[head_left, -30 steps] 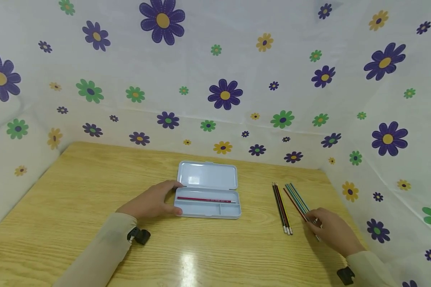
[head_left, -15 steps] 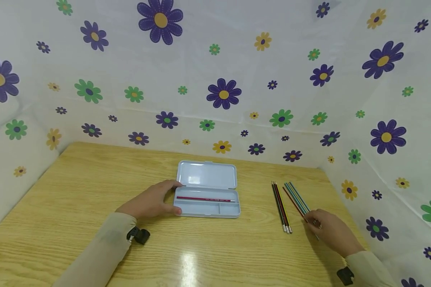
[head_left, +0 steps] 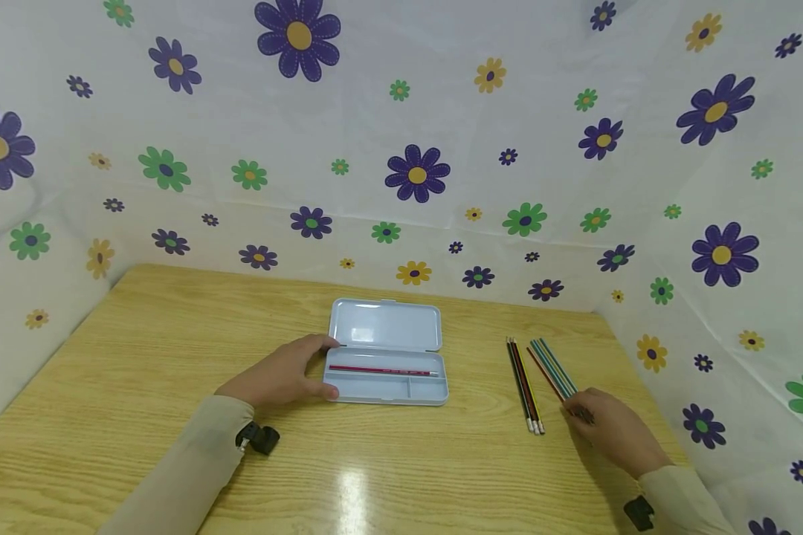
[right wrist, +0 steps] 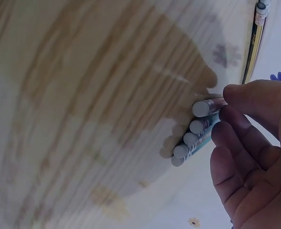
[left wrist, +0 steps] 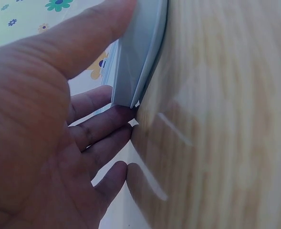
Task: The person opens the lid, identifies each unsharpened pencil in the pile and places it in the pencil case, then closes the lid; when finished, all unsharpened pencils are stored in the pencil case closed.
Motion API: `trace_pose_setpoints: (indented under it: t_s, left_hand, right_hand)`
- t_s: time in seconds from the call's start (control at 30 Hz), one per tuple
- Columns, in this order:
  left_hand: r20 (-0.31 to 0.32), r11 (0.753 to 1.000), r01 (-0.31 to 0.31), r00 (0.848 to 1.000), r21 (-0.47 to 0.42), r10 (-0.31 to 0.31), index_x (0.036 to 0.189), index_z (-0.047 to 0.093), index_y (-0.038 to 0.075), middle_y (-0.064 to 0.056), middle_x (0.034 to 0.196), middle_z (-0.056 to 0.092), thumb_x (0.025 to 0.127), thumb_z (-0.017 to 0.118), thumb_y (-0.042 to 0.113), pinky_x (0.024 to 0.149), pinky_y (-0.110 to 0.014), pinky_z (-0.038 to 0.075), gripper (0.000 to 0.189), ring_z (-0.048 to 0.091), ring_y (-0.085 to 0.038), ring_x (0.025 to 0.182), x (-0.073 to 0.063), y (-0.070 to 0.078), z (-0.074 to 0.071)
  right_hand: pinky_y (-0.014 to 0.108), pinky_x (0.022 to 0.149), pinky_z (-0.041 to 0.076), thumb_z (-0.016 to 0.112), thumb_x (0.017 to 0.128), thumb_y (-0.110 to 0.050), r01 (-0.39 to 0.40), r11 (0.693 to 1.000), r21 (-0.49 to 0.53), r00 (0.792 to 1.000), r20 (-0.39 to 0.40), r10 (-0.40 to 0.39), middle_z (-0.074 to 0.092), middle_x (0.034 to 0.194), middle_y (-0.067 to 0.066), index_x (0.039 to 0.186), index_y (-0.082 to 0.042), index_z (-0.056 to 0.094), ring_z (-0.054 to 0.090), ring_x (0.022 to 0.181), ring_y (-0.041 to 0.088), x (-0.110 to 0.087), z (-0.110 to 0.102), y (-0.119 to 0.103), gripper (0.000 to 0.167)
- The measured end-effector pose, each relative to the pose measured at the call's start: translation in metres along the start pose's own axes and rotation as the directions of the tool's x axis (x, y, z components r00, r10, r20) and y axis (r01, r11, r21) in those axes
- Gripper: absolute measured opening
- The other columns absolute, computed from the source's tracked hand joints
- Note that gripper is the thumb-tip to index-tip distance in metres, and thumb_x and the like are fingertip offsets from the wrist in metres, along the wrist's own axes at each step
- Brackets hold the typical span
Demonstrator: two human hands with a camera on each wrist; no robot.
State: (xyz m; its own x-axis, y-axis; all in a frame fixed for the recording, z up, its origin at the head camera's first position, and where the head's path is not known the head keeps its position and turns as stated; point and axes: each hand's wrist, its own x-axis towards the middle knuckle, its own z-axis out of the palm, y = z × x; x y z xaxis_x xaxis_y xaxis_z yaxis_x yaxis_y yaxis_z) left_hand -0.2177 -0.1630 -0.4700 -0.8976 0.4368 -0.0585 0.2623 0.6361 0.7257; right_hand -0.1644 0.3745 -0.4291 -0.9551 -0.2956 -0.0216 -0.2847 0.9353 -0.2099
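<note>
A light blue pencil case (head_left: 375, 388) lies open on the table, its lid folded back. One red pencil (head_left: 381, 370) rests in its long rear compartment. My left hand (head_left: 284, 375) holds the case's left end, thumb at the front and fingers at the rear; the left wrist view shows the case wall (left wrist: 135, 57) between them. At the right, my right hand (head_left: 612, 427) is over the eraser ends of several blue and red pencils (head_left: 554, 368). In the right wrist view, thumb and index finger pinch the nearest pencil (right wrist: 202, 108), with other white erasers in a row beside it.
Between the case and my right hand lies another group of pencils (head_left: 525, 386), dark, red and yellow, erasers toward me. Flower-printed cloth (head_left: 348, 134) walls the wooden table (head_left: 194, 319) at the back and both sides.
My right hand has shifted slightly left and its fingers have closed in at the pencils' eraser ends. The left hand and the case stay put.
</note>
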Motion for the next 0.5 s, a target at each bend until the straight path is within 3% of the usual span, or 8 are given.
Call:
trace_pose_setpoints:
  t_s: [0.23,0.5]
  left_hand:
    - [0.004,1.0,0.01,1.0,0.003,-0.01,0.15,0.049,0.014,-0.006,0.157,0.046,0.079,0.088,0.051,0.123,-0.053,0.03,0.089,0.039,-0.03,0.148,-0.0007,0.0017,-0.0007]
    - [0.005,1.0,0.019,1.0,-0.01,-0.019,0.15,0.049,0.015,-0.006,0.158,0.046,0.079,0.088,0.049,0.123,-0.054,0.03,0.088,0.038,-0.031,0.149,-0.0018,0.0028,-0.0007]
  right_hand:
    - [0.035,0.07,0.056,0.076,0.093,-0.009,0.011,1.0,-0.024,1.0,-0.02,-0.011,0.066,0.091,-0.009,0.103,-0.015,0.077,0.06,0.081,0.007,0.0036,0.006,-0.0011,0.011]
    - [0.04,0.073,0.058,0.075,0.092,-0.003,0.022,0.999,-0.028,0.999,-0.035,-0.023,0.068,0.094,-0.002,0.112,-0.007,0.073,0.065,0.085,0.015,0.0065,0.0075,-0.0068,0.02]
